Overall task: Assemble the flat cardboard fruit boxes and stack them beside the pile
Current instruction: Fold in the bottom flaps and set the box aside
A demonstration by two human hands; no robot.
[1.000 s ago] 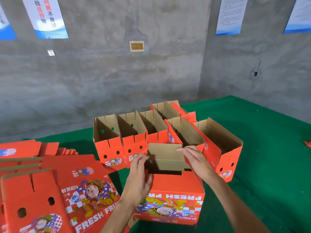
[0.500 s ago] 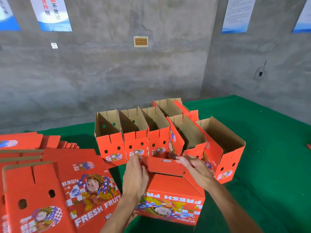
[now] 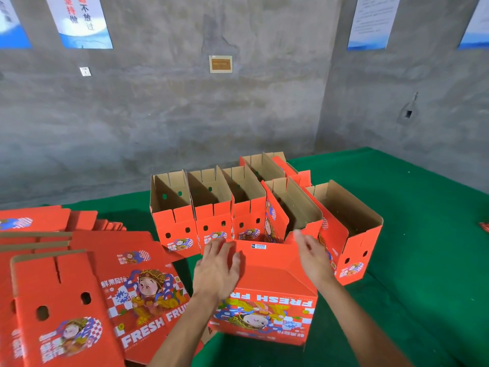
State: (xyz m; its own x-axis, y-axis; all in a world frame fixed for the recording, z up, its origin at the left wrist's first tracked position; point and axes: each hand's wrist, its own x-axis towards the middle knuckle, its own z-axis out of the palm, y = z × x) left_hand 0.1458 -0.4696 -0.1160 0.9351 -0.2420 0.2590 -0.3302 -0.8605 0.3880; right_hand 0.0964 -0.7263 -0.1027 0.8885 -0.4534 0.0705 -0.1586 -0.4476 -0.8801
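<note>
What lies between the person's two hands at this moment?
In the head view, the folded-down red flap of the box being assembled spans the gap between left hand and right hand; a small white label sits on it.

Six assembled red boxes with open tops stand on the green mat: three side by side, one behind them, and two to the right. One more box stands upside down in front, with two hands at it, the left hand and the right hand. Four posters and one small plaque hang on the wall; the flat boxes piled at left overlap too much to count.
</note>
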